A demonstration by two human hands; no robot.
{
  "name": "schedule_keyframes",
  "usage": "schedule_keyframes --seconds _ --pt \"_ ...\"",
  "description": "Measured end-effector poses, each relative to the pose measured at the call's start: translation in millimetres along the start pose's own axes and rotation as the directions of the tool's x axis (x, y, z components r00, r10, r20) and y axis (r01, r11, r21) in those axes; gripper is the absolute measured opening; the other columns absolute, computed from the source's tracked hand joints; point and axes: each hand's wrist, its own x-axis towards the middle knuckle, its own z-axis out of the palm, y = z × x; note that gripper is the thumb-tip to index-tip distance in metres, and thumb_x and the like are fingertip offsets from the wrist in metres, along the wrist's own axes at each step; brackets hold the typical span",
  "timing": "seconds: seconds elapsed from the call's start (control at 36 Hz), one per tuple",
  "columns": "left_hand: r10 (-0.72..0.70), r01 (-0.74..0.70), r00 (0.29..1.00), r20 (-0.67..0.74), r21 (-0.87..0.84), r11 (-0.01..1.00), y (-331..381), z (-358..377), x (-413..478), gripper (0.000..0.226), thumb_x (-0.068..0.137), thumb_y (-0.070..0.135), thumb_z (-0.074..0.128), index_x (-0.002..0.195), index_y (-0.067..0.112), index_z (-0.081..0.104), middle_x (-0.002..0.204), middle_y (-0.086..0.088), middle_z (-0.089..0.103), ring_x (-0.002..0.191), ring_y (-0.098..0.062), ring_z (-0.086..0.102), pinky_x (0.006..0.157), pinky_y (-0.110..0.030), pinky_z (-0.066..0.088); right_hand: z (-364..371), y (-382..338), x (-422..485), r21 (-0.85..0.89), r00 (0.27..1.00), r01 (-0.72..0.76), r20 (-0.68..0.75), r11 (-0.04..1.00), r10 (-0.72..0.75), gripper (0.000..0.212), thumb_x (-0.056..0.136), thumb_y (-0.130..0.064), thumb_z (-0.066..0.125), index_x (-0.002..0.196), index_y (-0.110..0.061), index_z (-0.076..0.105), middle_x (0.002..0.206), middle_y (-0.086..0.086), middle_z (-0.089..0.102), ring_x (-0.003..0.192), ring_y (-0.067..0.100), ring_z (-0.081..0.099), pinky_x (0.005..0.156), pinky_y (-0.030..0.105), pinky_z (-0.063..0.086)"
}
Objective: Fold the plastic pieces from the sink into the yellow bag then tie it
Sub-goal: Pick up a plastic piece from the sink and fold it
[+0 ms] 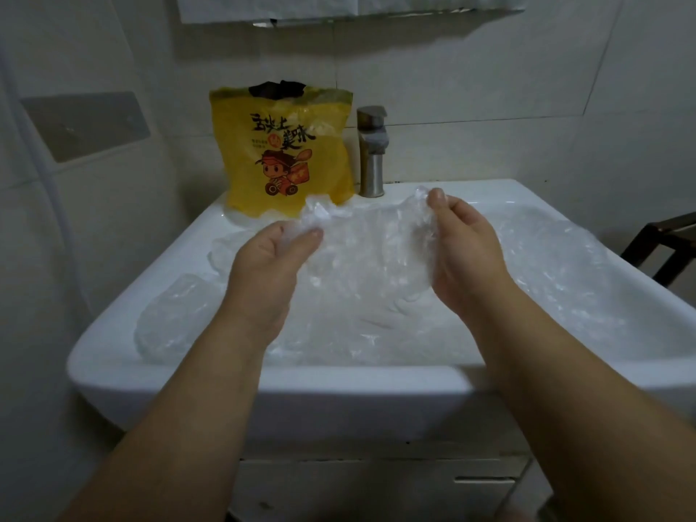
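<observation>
You held one clear plastic piece (369,250) above the sink (263,386), your left hand (273,254) and right hand (463,246) each pinching an upper corner with curled fingers. It likely needed pulling taut, then folding corner to corner. More plastic pieces (177,314) lay in the sink. The yellow bag (282,152) stood on its back ledge beside the tap (372,156), with the white tiled wall (489,69) behind.

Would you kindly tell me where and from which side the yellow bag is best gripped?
I'd grip the yellow bag by its top rim, coming from above and the left. It stands upright on the sink's back ledge with its mouth up, and the faucet crowds its right side. The left hand and right hand both pinch a plastic piece.
</observation>
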Motion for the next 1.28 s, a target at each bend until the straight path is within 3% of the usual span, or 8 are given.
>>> schedule_keyframes --seconds 0.28,0.44,0.53,0.64,0.75,0.94,1.06,1.28 --pt "-0.249 0.328 0.944 0.217 -0.527 0.784 22.3 -5.2 -5.5 0.019 0.064 0.021 0.068 0.080 0.012 0.066 0.054 0.004 0.063 0.037 -0.003 0.055 0.032 -0.012 0.039 1.3 -3.3 0.9 0.239 0.956 -0.247 0.220 0.939 0.195 0.018 0.097 -0.029 0.053 0.098 -0.013 0.061 0.096 0.010 0.060 0.086 0.023 0.058 0.092 0.043 0.054" --pt "-0.213 0.213 0.977 -0.029 0.262 0.941 -1.9 -1.8 -2.7 0.032 0.076 0.024 0.078 0.105 0.023 0.065 0.083 0.003 0.059 0.068 -0.014 0.055 0.050 -0.020 0.042 -3.9 -10.8 -1.1 0.244 0.899 -0.304 0.394 0.921 0.192 0.026 0.094 -0.035 0.050 0.091 -0.012 0.061 0.074 0.003 0.066 0.065 0.014 0.066 0.061 0.026 0.056" --pt "0.231 -0.086 0.967 -0.110 0.712 0.697 -13.9 0.7 -3.2 0.081 0.080 0.010 0.070 0.149 0.022 0.030 0.142 -0.007 0.036 0.129 -0.020 0.039 0.099 -0.023 0.037 -5.2 -10.5 -2.6 0.165 0.910 -0.205 0.394 0.965 0.126 0.024 0.084 -0.036 0.057 0.086 -0.013 0.064 0.075 0.003 0.066 0.071 0.017 0.065 0.070 0.029 0.055" --pt "0.535 -0.509 0.817 0.216 0.705 0.494 -14.0 11.3 -11.5 0.067 0.077 0.007 0.054 0.142 0.020 0.046 0.134 0.006 0.047 0.127 -0.011 0.041 0.106 -0.018 0.032 -3.6 -7.7 -4.8 0.107 0.912 -0.137 0.403 0.985 0.083 0.017 0.084 -0.025 0.060 0.089 -0.011 0.065 0.072 0.002 0.069 0.067 0.015 0.067 0.061 0.026 0.056" --pt "0.233 -0.336 0.923 0.306 0.342 0.878 -9.1 21.3 -17.2 0.035 0.089 0.031 0.048 0.122 0.041 0.055 0.119 0.022 0.062 0.116 0.005 0.056 0.102 -0.020 0.042 -0.7 -5.2 -7.9 0.049 0.862 -0.141 0.498 0.989 0.098 0.018 0.079 -0.024 0.061 0.090 -0.011 0.065 0.075 0.003 0.070 0.069 0.015 0.068 0.062 0.026 0.056" --pt "0.052 -0.234 0.924 0.378 0.455 0.859 -10.1 17.2 -12.5 0.010 0.083 0.025 0.074 0.087 0.016 0.074 0.079 -0.001 0.072 0.070 -0.005 0.062 0.066 -0.019 0.049 -1.7 -2.1 1.5 0.054 0.945 -0.095 0.320 0.994 0.073 0.046 0.070 -0.033 0.069 0.113 -0.020 0.057 0.093 -0.003 0.072 0.083 0.012 0.070 0.073 0.029 0.057" --pt "0.136 -0.149 0.989 0.063 0.339 0.929 -6.7 13.6 -2.4 0.024 0.081 0.024 0.076 0.098 0.012 0.066 0.086 0.006 0.069 0.076 -0.004 0.062 0.068 -0.016 0.049 0.1 0.4 1.7 -0.037 0.883 -0.259 0.395 0.965 0.253 0.086 0.063 -0.062 0.076 0.134 -0.024 0.046 0.134 0.011 0.054 0.115 0.031 0.060 0.090 0.048 0.053" --pt "-0.048 0.048 0.999 -0.002 -0.078 0.996 1.3 1.6 -1.7 0.025 0.074 0.022 0.075 0.096 0.012 0.067 0.086 -0.002 0.072 0.082 -0.018 0.069 0.076 -0.034 0.057 8.3 4.6 -7.8 -0.137 0.904 -0.289 0.288 0.947 0.317 0.015 0.093 -0.013 0.057 0.099 0.001 0.060 0.089 0.016 0.062 0.079 0.026 0.063 0.084 0.040 0.056"
